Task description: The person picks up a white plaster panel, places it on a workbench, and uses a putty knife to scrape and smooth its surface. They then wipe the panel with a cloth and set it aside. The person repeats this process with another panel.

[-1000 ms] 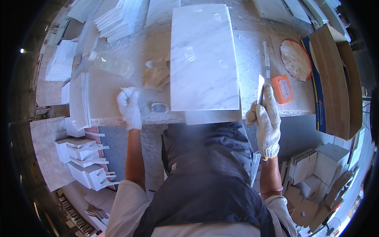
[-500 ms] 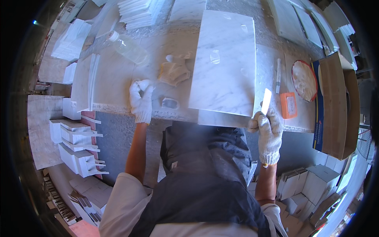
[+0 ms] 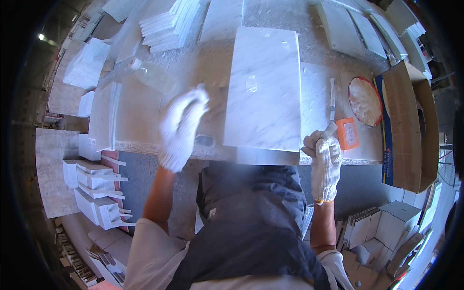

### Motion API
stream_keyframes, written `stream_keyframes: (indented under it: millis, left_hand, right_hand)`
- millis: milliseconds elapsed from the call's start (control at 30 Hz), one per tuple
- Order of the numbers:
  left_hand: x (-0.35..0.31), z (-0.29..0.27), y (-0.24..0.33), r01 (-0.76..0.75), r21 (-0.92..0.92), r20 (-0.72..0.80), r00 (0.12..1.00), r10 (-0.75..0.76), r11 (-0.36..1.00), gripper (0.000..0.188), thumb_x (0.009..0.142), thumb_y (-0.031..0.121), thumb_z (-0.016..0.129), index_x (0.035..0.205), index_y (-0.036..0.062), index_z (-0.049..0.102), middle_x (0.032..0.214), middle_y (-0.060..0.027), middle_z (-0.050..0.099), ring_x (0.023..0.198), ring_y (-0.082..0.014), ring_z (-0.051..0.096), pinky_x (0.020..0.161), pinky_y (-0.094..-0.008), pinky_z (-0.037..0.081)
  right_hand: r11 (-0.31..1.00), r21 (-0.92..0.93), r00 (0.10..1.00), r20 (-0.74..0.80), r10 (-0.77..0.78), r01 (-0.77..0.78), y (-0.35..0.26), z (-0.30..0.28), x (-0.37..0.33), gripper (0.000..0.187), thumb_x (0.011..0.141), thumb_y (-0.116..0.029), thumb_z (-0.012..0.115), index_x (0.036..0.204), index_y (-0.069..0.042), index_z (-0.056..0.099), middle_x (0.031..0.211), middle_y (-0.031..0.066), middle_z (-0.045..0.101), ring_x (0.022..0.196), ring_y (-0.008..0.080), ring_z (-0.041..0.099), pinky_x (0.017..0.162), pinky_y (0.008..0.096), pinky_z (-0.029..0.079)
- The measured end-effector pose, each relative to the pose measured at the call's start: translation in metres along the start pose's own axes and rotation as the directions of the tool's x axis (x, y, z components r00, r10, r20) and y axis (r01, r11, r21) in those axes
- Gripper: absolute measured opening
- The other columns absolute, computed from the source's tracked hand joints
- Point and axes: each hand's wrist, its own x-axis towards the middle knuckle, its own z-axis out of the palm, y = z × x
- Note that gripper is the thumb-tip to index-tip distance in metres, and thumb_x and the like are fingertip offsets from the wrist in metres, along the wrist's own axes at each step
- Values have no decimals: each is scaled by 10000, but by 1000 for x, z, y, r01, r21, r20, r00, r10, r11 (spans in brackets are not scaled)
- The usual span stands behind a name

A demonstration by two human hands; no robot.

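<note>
A white-grey veined marble tile (image 3: 263,96) with clear shiny blobs on its face lies at the table's front edge, over another tile (image 3: 266,157) whose edge sticks out below. My right hand (image 3: 325,162), in a white knit glove, is closed on a small flat white scraper-like piece (image 3: 331,129) beside the tile's near right corner. Left of the tile, my gloved left hand (image 3: 181,130) is raised over the table, slightly blurred. Its fingers are pinched together; whatever they hold is too small to name. A small grey oval patch (image 3: 205,140) shows beside it.
A clear bottle (image 3: 154,77) lies at the left. To the right are a slim tube (image 3: 332,99), an orange block (image 3: 348,134), a red-rimmed dish of white paste (image 3: 365,102) and an open cardboard box (image 3: 403,130). Stacked tiles (image 3: 169,24) stand at the back.
My left hand has moved up and right, over where a loose glove lay. My right hand has tilted the white piece and stays near the tile corner. The view has shifted slightly.
</note>
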Motion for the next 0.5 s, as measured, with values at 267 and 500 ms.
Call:
stream_keyframes:
  millis: [267,500]
  left_hand:
    - [155,92,11,-257,485,403,914,47,836,626,887,410,746,1388,83,562,1460,-150,527,1378,-298,477,1142,-403,381]
    - [220,138,-7,-215,619,401,913,-69,755,829,839,605,681,1475,112,484,1498,-181,487,1399,-345,449,1140,-445,379]
  right_hand:
    - [988,-135,990,-112,-88,73,1,-33,-1,349,1000,-385,662,1083,-47,638,993,36,608,932,152,598,868,342,516]
    - [996,-92,993,-119,-5,-6,0,-35,19,359,1004,-380,655,1063,-27,631,803,-4,527,692,102,479,649,271,417]
